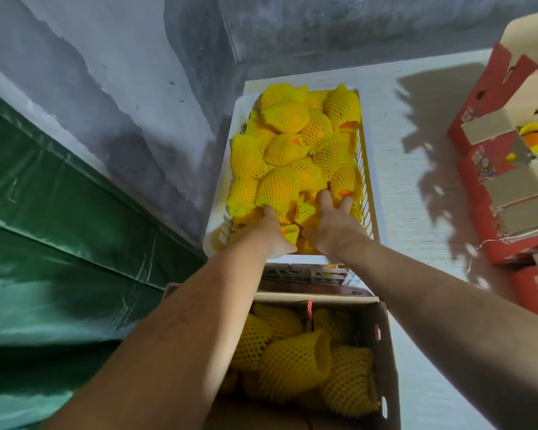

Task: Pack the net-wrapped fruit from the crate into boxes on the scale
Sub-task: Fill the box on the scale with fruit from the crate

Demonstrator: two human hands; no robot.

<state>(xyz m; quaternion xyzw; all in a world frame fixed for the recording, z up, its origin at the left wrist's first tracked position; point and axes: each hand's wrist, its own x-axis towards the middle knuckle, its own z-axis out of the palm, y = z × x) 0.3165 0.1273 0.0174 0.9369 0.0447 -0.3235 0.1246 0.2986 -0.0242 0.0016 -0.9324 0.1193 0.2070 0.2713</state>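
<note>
A white plastic crate ahead of me is piled with fruit in yellow foam nets. My left hand reaches into its near end and grips the bottom of one net-wrapped fruit. My right hand is beside it, fingers curled round another net-wrapped fruit at the crate's right side. Below my arms stands an open cardboard box holding several net-wrapped fruit. The scale under it is hidden.
Red cardboard boxes with open flaps are stacked at the right, one showing a wrapped fruit. A green tarpaulin covers the left. A grey wall rises behind the crate. Pale floor lies between crate and red boxes.
</note>
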